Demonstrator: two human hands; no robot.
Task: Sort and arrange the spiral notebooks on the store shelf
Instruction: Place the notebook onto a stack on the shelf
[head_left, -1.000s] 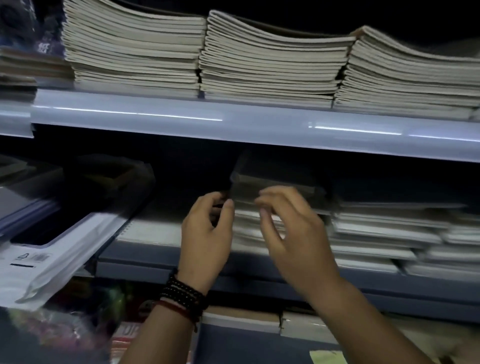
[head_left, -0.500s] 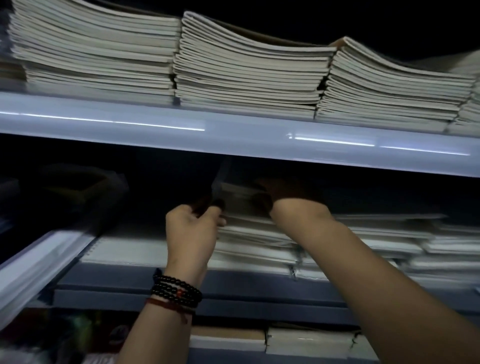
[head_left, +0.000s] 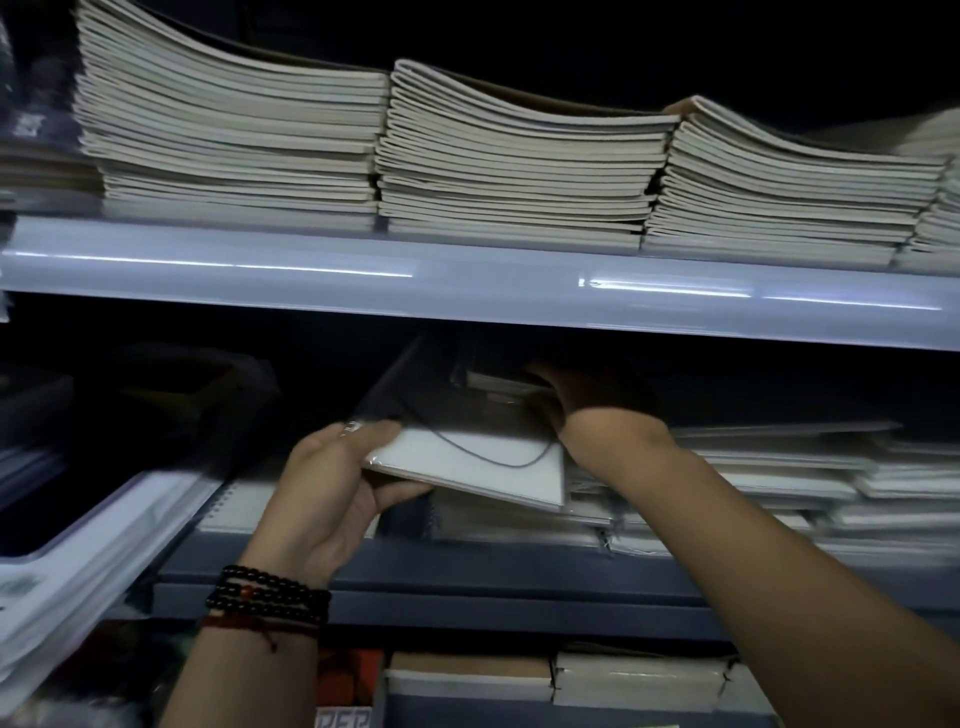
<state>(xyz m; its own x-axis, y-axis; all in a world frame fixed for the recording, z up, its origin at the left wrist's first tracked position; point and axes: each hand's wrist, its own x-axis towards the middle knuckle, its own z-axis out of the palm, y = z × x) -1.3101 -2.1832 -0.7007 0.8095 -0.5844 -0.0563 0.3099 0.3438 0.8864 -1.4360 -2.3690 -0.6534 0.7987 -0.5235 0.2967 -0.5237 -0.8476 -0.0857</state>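
White notebook (head_left: 467, 462) lies tilted atop the middle pile (head_left: 519, 525) on the shelf (head_left: 467, 577). Fingers (head_left: 379, 434) of the left hand (head_left: 332, 493) grasp its near left corner. Far in, the right hand (head_left: 587, 400) is too dark to tell. Best lift both ends level.

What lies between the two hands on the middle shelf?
In the head view, a plastic-wrapped notebook spans from the left hand, which grips it, to the right hand.

My right hand (head_left: 584, 397) fades into the dark under the shelf (head_left: 467, 299), grip unreadable. Stacks (head_left: 810, 483) at three o'clock blur; packets (head_left: 67, 592) at eight o'clock run off-frame.
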